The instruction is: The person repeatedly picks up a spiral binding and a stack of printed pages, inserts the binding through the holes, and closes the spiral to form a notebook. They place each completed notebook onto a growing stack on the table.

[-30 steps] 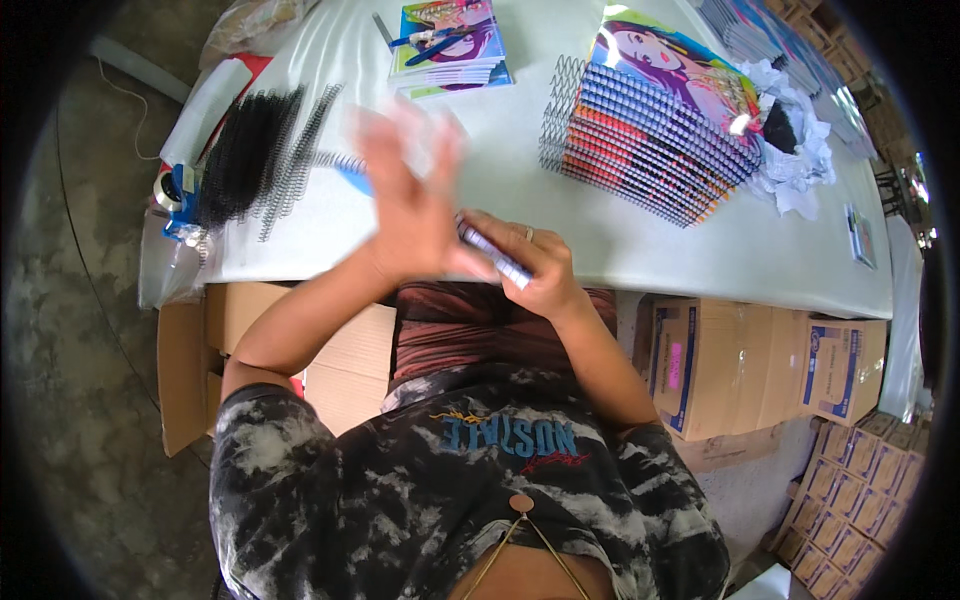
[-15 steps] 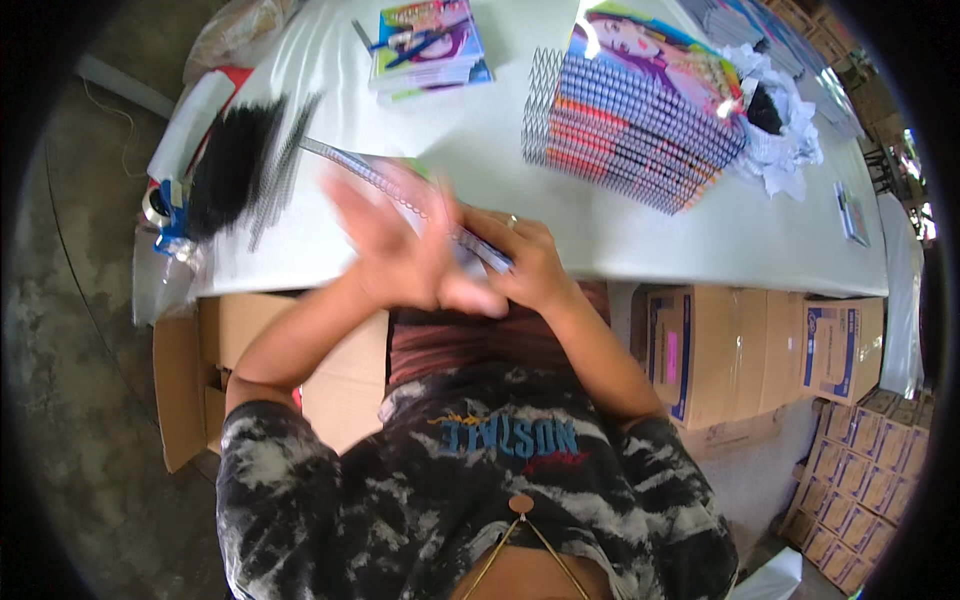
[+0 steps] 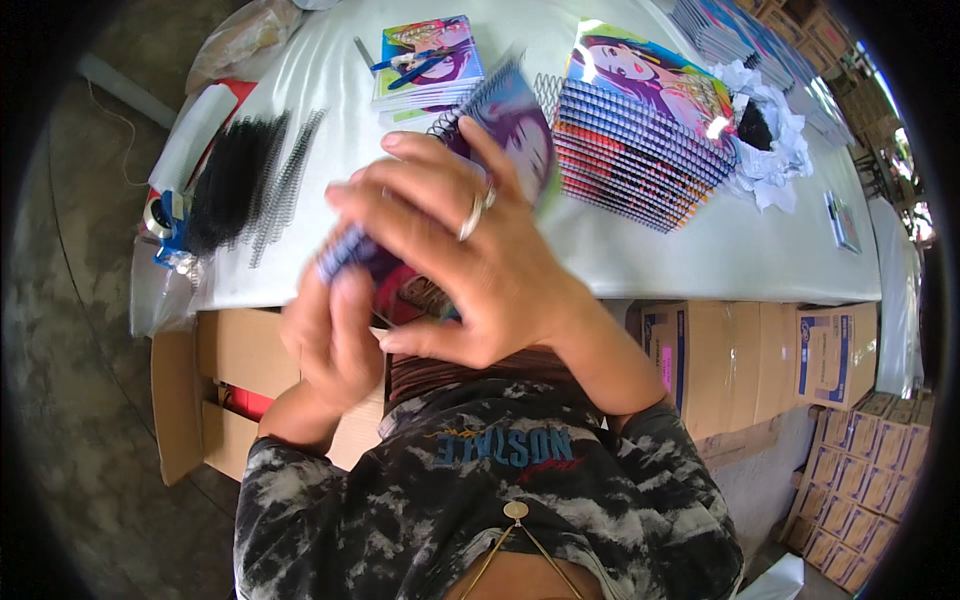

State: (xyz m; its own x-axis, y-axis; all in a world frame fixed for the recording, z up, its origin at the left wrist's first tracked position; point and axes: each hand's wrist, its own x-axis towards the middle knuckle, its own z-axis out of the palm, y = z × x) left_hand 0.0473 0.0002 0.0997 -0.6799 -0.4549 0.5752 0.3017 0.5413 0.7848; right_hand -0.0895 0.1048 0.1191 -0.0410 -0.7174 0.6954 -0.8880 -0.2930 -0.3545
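Note:
Over the table's front edge I hold a spiral notebook [image 3: 525, 135] with a purple and multicoloured face cover, tilted, its dark coil running along the upper left edge. My left hand [image 3: 330, 335] is closed on the lower end of that coiled edge, its fingertips slightly blurred. Across the cover reaches my right hand [image 3: 490, 260], a ring on one finger; its fingers lie toward the coil and its thumb is at the lower edge, gripping the notebook. Much of the notebook is hidden behind the right hand.
Loose black spiral coils [image 3: 235, 175] lie at the left, near a blue tape dispenser [image 3: 173, 225]. Pliers with blue handles [image 3: 420, 65] rest on a notebook stack [image 3: 430, 95]. Piled coil-bound notebooks [image 3: 640, 150] stand right, beside crumpled paper [image 3: 785, 150]. Cardboard boxes [image 3: 740, 355] sit below.
The notebook has turned from nearly edge-on to showing its cover. My right hand has swung up and left across it; my left hand has moved down-left and closed on the coiled edge.

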